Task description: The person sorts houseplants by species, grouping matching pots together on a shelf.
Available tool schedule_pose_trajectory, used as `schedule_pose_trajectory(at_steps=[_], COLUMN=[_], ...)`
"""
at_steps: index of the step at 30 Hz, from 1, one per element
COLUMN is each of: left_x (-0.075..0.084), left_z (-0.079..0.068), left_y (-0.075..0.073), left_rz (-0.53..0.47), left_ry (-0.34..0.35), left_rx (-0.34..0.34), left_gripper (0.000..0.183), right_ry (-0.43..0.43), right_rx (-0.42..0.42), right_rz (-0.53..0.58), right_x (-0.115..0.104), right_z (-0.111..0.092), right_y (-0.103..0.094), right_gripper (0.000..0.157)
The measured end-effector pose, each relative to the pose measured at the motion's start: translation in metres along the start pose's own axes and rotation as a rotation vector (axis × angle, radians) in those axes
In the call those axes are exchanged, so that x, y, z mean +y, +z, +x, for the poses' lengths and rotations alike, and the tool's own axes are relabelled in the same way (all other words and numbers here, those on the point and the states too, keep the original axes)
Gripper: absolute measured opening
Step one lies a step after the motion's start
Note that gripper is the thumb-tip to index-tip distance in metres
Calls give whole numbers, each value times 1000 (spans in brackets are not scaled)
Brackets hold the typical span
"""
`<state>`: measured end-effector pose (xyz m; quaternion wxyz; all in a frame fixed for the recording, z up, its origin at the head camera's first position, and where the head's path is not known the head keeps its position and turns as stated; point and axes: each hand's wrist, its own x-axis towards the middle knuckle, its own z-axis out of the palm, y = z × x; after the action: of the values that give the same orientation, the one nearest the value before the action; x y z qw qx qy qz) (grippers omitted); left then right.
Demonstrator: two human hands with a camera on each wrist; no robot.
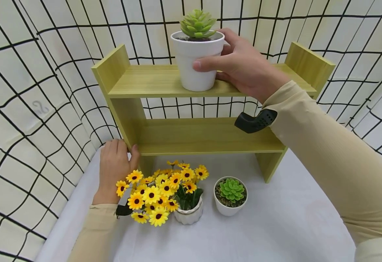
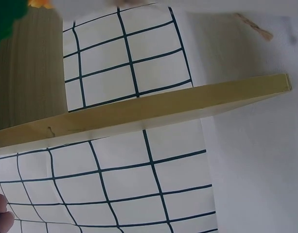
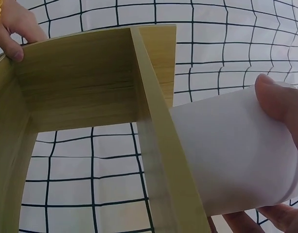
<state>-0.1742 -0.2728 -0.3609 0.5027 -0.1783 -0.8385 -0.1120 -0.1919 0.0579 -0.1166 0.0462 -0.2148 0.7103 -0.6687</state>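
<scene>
My right hand (image 1: 243,65) grips a white potted succulent (image 1: 195,67) from its right side, thumb across the front. The pot stands upright at the front edge of the top board of a wooden shelf (image 1: 145,82). In the right wrist view the pot (image 3: 231,150) meets that board, with fingers partly hidden behind it. My left hand (image 1: 113,169) holds the shelf's left side at the height of the lower board, thumb on its front edge. In the left wrist view only a few fingertips (image 2: 0,213) show, beside the shelf's side panel (image 2: 139,111).
On the white-covered table (image 1: 276,225), yellow artificial flowers (image 1: 158,193) in a white pot (image 1: 189,214) stand before the shelf, close to the left forearm. A small potted succulent (image 1: 231,196) is to their right. Black wire grid (image 1: 158,40) runs behind and along both sides.
</scene>
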Motion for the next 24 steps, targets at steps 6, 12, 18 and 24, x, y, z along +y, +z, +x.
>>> schedule_pose_trajectory(at_steps=[6, 12, 18, 24], left_x=[2, 4, 3, 2], left_z=[-1, 0, 1, 0], left_y=[-1, -3, -4, -3], left_rz=[-11, -10, 8, 3], left_ry=[-23, -37, -29, -31], left_rx=[-1, -39, -65, -55], left_gripper=[34, 38, 42, 43], right_ry=[9, 14, -15, -40], right_rx=[23, 54, 159, 195], right_rz=[2, -75, -336, -326], right_x=[1, 2, 2, 3], right_z=[7, 7, -3, -10], right_y=[5, 6, 0, -2], right_gripper=[81, 83, 93, 86])
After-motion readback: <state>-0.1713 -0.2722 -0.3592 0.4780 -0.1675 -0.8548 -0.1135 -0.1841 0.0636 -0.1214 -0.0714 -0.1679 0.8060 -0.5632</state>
